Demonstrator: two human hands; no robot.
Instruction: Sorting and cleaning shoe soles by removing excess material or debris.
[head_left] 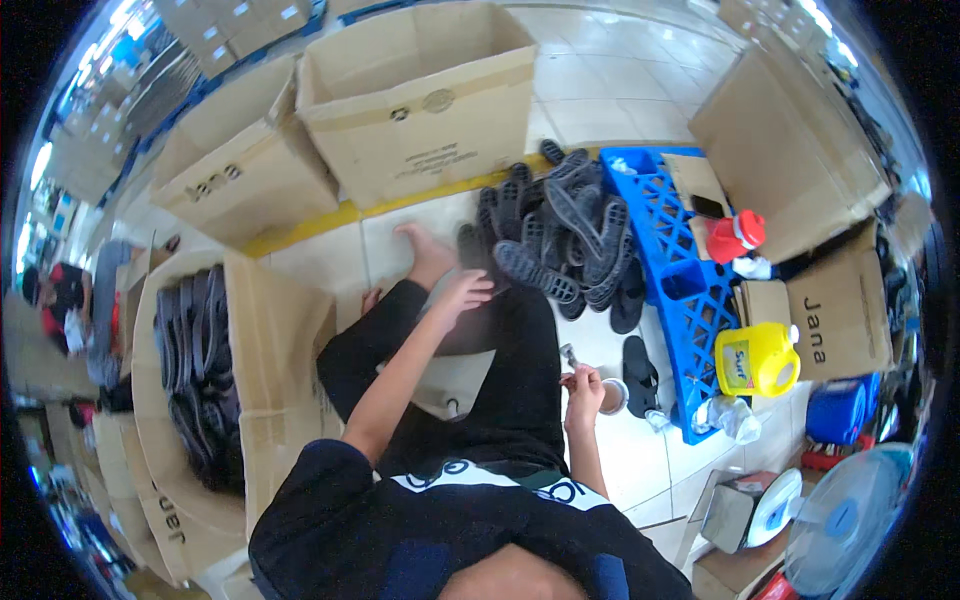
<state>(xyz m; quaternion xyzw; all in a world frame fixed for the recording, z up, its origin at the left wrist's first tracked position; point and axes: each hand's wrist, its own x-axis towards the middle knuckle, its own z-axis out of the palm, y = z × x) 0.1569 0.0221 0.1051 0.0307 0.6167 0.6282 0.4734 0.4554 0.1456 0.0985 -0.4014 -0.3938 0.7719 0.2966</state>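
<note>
I sit on a tiled floor with my legs in dark trousers stretched forward. My left hand (463, 293) reaches out over my knee toward a heap of black rubber soles (560, 235); its fingers are apart and nothing is in it. My right hand (582, 384) is closed on a small metal tool beside my right thigh, just next to a small round pot (613, 396) on the floor. One black sole (640, 372) lies alone beside that pot.
A blue plastic pallet (680, 290) lies right of the heap, with a yellow jug (757, 360) and a red-capped bottle (735, 237). An open carton of black soles (195, 370) stands at my left. Large cartons (420, 100) stand ahead. A fan (845, 520) is at lower right.
</note>
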